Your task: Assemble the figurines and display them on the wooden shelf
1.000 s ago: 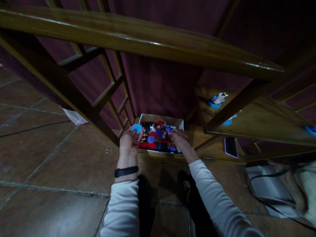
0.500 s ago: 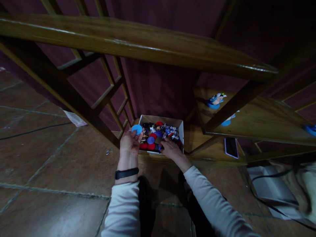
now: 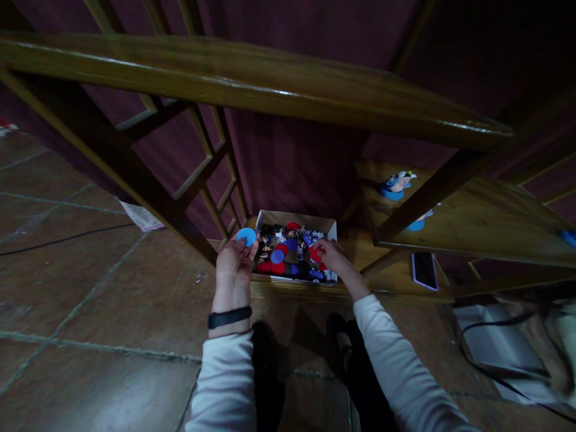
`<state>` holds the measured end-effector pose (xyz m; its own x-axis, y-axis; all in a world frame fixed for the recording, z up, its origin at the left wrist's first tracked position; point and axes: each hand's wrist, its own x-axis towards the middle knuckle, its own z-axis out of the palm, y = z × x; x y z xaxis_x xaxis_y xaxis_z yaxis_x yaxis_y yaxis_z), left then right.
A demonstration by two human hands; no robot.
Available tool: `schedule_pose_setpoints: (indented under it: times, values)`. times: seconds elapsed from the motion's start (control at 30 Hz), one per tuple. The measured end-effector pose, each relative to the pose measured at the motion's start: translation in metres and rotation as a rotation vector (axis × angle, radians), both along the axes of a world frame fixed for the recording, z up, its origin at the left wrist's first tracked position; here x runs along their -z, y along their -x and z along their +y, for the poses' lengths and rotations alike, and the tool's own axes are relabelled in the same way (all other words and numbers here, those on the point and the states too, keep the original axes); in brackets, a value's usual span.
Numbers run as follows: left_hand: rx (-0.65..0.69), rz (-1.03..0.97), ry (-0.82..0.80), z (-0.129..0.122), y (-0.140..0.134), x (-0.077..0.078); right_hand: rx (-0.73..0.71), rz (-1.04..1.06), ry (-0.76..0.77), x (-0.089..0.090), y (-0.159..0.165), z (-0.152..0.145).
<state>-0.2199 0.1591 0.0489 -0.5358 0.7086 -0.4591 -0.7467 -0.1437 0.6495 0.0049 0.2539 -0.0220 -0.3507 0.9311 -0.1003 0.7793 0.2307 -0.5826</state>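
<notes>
A white cardboard box point(image 3: 333, 233) on the low wooden ledge holds many small figurines with round red, blue and dark bases. Pinched in my left hand point(image 3: 234, 259), at the box's left edge, is a light-blue disc point(image 3: 246, 237) that looks like a figurine's base; whatever is attached beneath it is hidden. My right hand point(image 3: 332, 255) reaches into the right side of the box with its fingers bent together, at a red round base point(image 3: 315, 254). Whether they grip that piece is too small to make out.
Figurines on blue bases point(image 3: 396, 185) stand on the wooden shelf point(image 3: 477, 210) to the right. A phone point(image 3: 423, 270) lies on the ledge. A thick wooden rail point(image 3: 252, 78) crosses above my hands. A grey box point(image 3: 499, 336) and a black cable sit at the lower right.
My right hand has moved rightward inside the box, from its middle to its right side. My left hand still holds the light-blue disc in nearly the same place.
</notes>
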Motion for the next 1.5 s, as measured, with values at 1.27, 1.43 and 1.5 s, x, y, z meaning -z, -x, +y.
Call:
schedule_pose_setpoints:
  times: [1.27,1.43,1.5]
  values:
    - [0.008,-0.013,-0.012,0.000,-0.008,-0.004,0.128,0.097,-0.070,0.002,0.003,0.015]
    - [-0.002,-0.022,-0.031,0.000,-0.006,-0.003,0.016,-0.169,-0.137,-0.003,-0.001,0.024]
    - [-0.003,-0.019,-0.031,0.000,-0.005,-0.003,-0.058,-0.224,-0.165,-0.009,-0.003,0.024]
